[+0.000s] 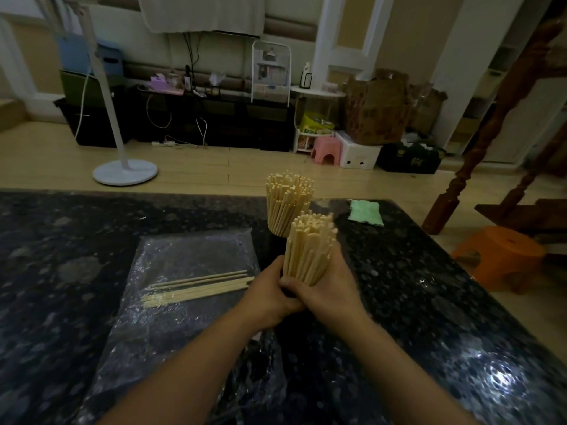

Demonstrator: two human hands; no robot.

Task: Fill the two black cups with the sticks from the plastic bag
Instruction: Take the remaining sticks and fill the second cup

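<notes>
A dense bundle of pale wooden sticks [308, 250] stands upright in the near black cup [287, 291], which is almost hidden between my hands. My left hand [270, 292] and my right hand [329, 289] both wrap round that cup from either side. Behind it the far black cup [276, 234], mostly hidden, holds another full bunch of sticks [288, 204]. To the left the clear plastic bag [190, 256] lies flat on the dark table [414, 286]. Several loose sticks [199, 286] lie on or in the bag; I cannot tell which.
A green cloth [365, 213] lies near the table's far right edge. An orange stool [503, 256] and a carved wooden post [478, 154] stand right of the table. A white lamp base [125, 172] sits on the floor beyond.
</notes>
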